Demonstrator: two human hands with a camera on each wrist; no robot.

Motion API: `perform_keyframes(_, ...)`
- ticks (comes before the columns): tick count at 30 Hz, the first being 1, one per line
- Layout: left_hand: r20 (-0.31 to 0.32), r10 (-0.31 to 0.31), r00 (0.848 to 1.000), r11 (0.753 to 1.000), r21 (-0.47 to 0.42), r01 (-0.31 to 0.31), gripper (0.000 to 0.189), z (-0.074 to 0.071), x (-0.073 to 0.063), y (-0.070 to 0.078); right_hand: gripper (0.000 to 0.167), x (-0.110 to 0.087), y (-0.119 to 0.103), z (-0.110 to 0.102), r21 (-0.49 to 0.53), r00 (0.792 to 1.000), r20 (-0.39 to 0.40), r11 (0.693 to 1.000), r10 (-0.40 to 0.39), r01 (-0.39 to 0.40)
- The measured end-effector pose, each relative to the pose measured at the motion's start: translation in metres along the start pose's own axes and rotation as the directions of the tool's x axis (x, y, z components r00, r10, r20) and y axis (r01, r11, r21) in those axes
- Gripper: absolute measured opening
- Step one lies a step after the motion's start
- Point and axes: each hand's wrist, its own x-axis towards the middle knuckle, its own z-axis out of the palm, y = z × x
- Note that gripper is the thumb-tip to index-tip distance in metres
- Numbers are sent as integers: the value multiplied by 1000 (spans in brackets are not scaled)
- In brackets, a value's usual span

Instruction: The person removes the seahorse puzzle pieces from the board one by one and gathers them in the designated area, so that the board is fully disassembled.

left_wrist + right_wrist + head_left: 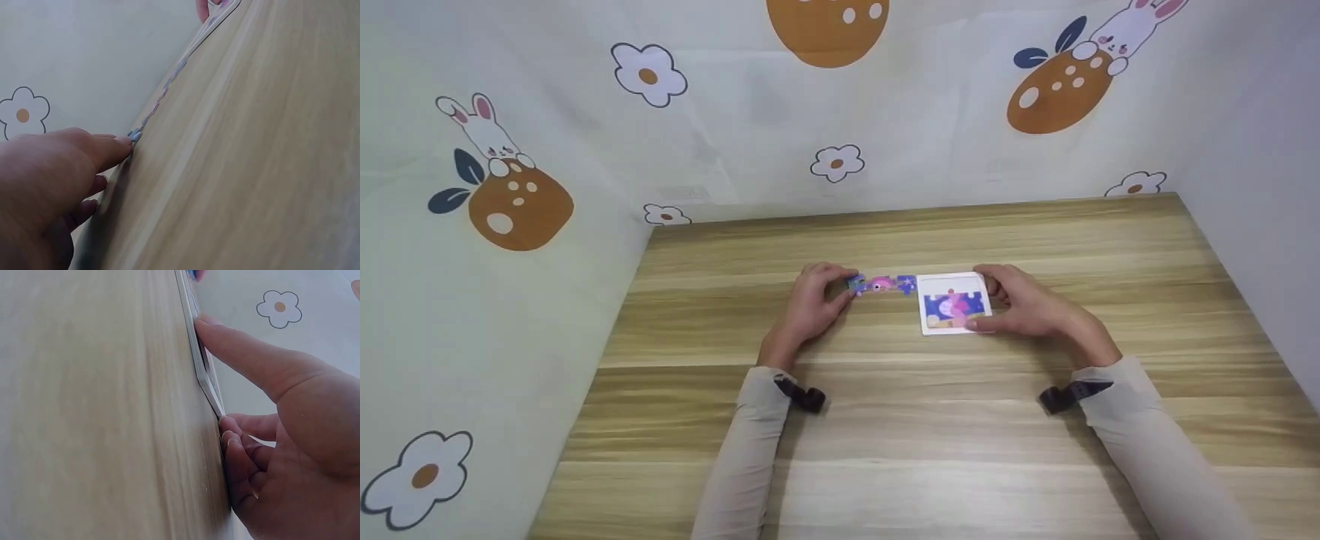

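Note:
A row of joined jigsaw pieces [880, 284], blue with a pink figure, lies flat on the wooden table. At its left end, my left hand [812, 300] pinches a blue jigsaw piece [856, 284] between thumb and fingers; the left wrist view shows a fingertip on this piece [134, 135]. Close to the row's right end lies a white puzzle tray [920, 319]. Blue and pink pieces [943, 308] fill its lower part, and its upper strip shows bare white. My right hand [1027, 304] grips the tray's right side, thumb over the lower right corner, fingers at the upper right edge.
The wood-grain table [885, 450] stretches around both hands and toward the front. A pale patterned cloth [742, 135] hangs behind it and along its left side. Each wrist carries a small black camera, such as the left one [808, 398].

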Motion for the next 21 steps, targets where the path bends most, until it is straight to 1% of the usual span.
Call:
perform_keyframes(4, 14, 1, 1000, 1000, 0, -1, 32, 1, 0, 0, 82, 0, 0, 0, 0, 1000, -9, 1000, -9, 9)
perform_keyframes(9, 28, -18, 999, 1000, 14, 18, 32, 3, 2, 1, 83, 0, -1, -1, -8, 1000, -5, 1000, 12, -12)
perform_keyframes(16, 35, -33, 999, 999, 16, 33, 35, 3, 0, 3, 91, 2, 2, 0, -35, 1000, -4, 999, 13, -13)
perform_keyframes(21, 31, -37, 999, 999, 5, 37, 34, 3, 0, 3, 97, 1, 2, 0, -35, 1000, -2, 999, 24, -24)
